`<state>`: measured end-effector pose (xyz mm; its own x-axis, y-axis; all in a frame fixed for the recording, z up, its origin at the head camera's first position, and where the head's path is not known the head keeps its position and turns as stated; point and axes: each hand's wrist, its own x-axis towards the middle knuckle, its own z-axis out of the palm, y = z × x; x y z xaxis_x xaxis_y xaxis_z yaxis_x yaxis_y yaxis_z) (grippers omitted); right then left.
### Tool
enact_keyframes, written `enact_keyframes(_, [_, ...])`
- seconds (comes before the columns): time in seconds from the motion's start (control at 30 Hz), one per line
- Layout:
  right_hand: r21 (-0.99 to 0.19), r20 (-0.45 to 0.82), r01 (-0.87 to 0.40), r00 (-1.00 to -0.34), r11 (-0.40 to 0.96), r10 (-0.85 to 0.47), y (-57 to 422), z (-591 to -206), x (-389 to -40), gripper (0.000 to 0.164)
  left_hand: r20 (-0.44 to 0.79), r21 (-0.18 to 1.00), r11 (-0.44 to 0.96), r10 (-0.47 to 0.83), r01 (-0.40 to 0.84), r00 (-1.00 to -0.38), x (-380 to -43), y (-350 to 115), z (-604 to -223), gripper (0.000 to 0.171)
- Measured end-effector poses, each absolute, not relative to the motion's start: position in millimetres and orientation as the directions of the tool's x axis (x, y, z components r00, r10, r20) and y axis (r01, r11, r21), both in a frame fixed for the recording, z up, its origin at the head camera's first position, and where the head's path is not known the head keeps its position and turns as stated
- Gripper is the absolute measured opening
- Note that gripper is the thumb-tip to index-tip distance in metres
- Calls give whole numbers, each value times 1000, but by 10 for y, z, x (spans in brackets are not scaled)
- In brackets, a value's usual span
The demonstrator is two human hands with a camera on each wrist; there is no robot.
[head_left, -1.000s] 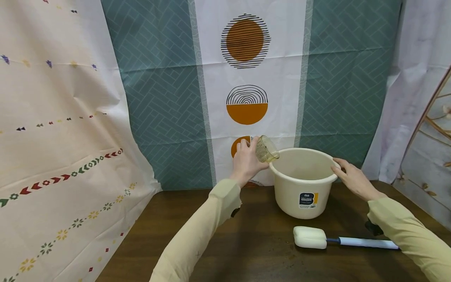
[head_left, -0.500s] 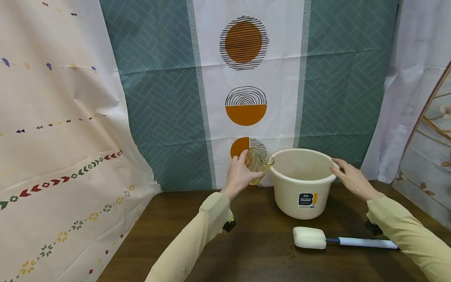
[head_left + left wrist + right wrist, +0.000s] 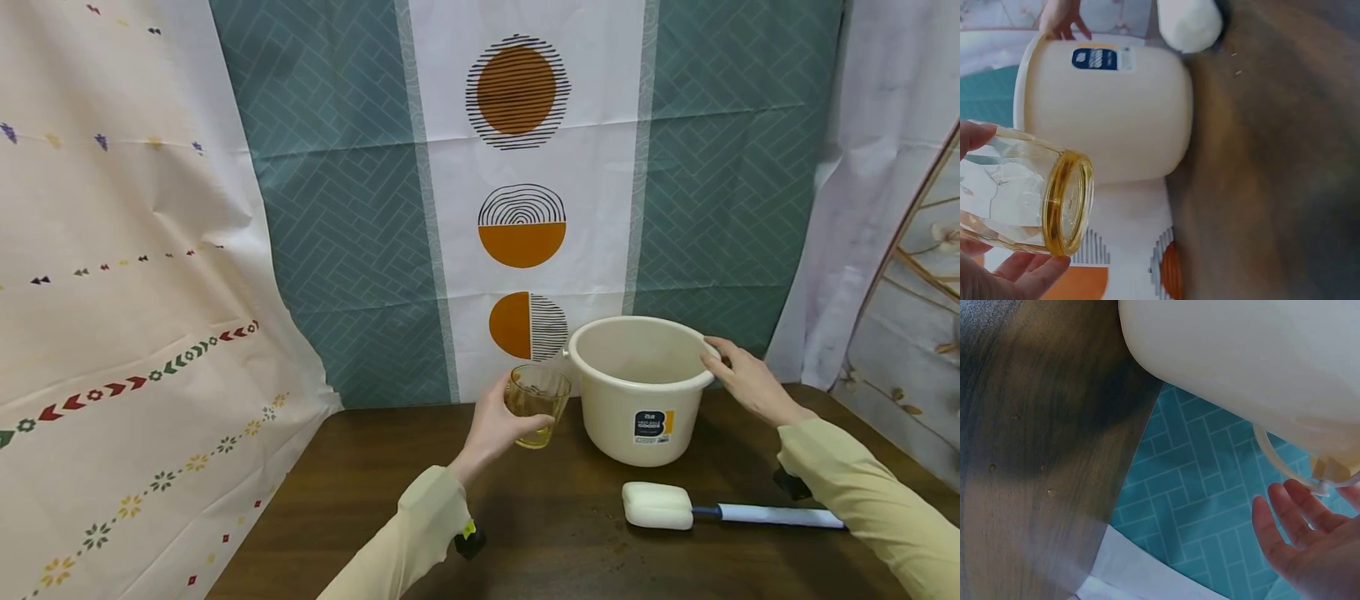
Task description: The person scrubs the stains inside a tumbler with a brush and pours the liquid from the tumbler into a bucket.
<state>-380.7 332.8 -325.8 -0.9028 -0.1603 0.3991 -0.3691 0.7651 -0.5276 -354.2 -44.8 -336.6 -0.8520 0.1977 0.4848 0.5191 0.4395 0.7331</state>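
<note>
My left hand grips a yellow-tinted drinking glass, upright and raised off the table. In the left wrist view, the thick base of the glass shows, with fingertips around its side. Just right of the glass stands a cream plastic bucket with a dark and yellow label. My right hand holds the bucket's right rim, thumb over the edge. Loosely bent fingers show beside the bucket's handle in the right wrist view.
A sponge brush with a white head and pale handle lies in front of the bucket, partly behind the right sleeve. The dark wooden table ends against a patterned curtain. A cream cloth hangs at left.
The left hand has brought the glass down and left, away from the bucket's rim, turning it from tilted to upright. The right hand stays on the bucket.
</note>
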Motion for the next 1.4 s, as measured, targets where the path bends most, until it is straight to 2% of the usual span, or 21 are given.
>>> enact_keyframes(0.2, [-526,403,-367,-902,767,-155,3347,-3267,-3815,66,398,774,470,159,424,-903,-3399,-468,-3537,78])
enact_keyframes(0.4, [-530,405,-364,-902,766,-148,3353,-3251,-3830,67,346,821,427,156,379,-925,-3321,-444,-3680,77])
enact_keyframes(0.63, [-536,401,-351,-906,768,-134,3350,-3249,-3842,68,323,854,365,183,370,-928,-3261,-446,-3836,75])
enact_keyframes(0.97, [-531,399,-348,-907,773,-135,3319,-3247,-3817,65,305,837,401,223,373,-926,-3211,-418,-4028,75])
enact_keyframes(1.4, [-534,404,-356,-904,767,-138,3316,-3245,-3811,65,225,854,389,321,345,-920,-3167,-404,-4135,75])
